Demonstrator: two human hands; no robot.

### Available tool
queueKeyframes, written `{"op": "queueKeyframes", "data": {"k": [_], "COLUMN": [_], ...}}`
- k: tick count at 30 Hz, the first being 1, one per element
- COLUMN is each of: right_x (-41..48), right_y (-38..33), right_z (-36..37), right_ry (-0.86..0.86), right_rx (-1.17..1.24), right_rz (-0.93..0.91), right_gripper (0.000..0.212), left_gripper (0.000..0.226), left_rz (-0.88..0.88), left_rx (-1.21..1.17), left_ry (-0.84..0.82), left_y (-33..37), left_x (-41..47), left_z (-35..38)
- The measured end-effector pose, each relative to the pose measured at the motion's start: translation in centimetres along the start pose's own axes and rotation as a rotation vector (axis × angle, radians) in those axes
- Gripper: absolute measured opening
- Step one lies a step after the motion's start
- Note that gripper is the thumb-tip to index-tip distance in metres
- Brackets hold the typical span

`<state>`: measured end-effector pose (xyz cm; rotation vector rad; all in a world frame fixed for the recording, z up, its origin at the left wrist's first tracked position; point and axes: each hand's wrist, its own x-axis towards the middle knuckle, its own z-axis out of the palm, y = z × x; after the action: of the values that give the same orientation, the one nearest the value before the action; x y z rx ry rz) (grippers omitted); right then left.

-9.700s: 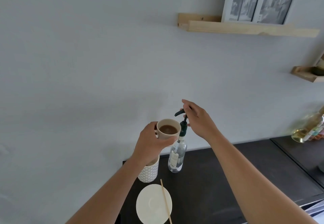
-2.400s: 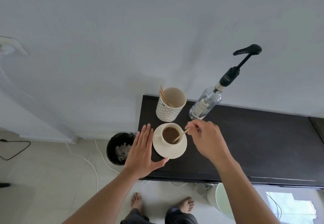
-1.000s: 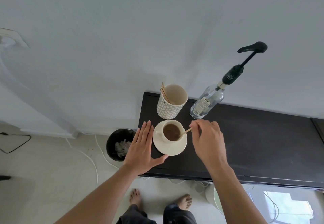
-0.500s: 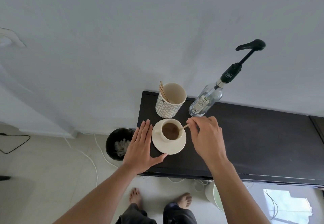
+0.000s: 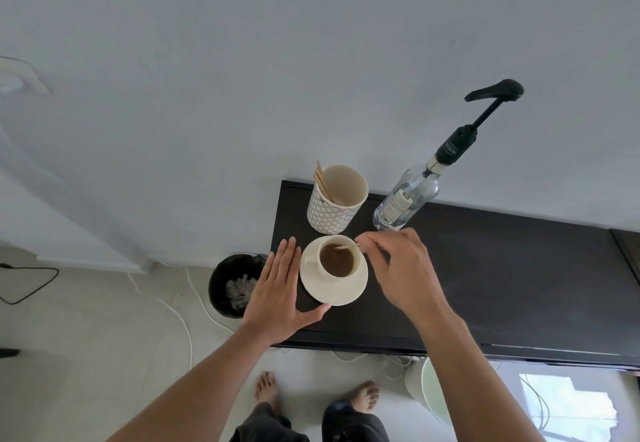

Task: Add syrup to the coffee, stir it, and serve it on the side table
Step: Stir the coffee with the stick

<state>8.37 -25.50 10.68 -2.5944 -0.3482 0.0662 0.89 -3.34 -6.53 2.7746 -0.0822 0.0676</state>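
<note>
A cream cup of brown coffee (image 5: 337, 260) stands on a cream saucer (image 5: 341, 294) at the left end of the dark counter (image 5: 502, 279). My right hand (image 5: 401, 268) pinches a thin wooden stir stick (image 5: 346, 247) whose tip dips into the coffee at the cup's far side. My left hand (image 5: 277, 294) lies flat and spread on the counter, its thumb touching the saucer's near-left rim. The clear syrup bottle (image 5: 407, 199) with its black pump stands behind the cup to the right.
A patterned white holder (image 5: 332, 206) with wooden sticks stands just behind the saucer by the wall. A black bin (image 5: 233, 284) sits on the floor left of the counter, with white cables near it. My bare feet show below the counter's front edge.
My right hand has kept moving the stick around in the coffee, its tip shifting to the far side of the cup. My left hand stays flat beside the saucer.
</note>
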Motion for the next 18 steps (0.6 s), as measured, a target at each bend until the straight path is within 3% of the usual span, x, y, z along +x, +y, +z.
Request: {"op": "queueKeyframes", "data": {"k": [3,7,9,14,18], "right_x": [-0.3,0.0,0.1,-0.1,0.0], "right_y": [-0.2,0.6,0.5,-0.1,0.8], "right_z": [-0.2,-0.6,-0.4,-0.1,0.0], "right_ry": [-0.100,0.075,0.097,-0.070,0.083], "right_rx": [0.001,-0.179,-0.107,0.052,-0.129], "right_rz": [0.009,0.056,0.040,0.020,0.071], "right_gripper": [0.023,0.021,0.019,0.022,0.020], "left_gripper": [0.132,0.132,0.131,0.132,0.131], "left_rz": [0.000,-0.004,-0.003,-0.003,-0.007], "left_rx": [0.005,0.007,0.009,0.018,0.012], "left_ry": [-0.006,-0.007,-0.004,-0.016,-0.014], "left_y": [0.0,0.1,0.1,0.0,0.0], "left_x": [0.0,0.0,0.1,0.0,0.0], "left_z": [0.0,0.0,0.1,0.0,0.1]}}
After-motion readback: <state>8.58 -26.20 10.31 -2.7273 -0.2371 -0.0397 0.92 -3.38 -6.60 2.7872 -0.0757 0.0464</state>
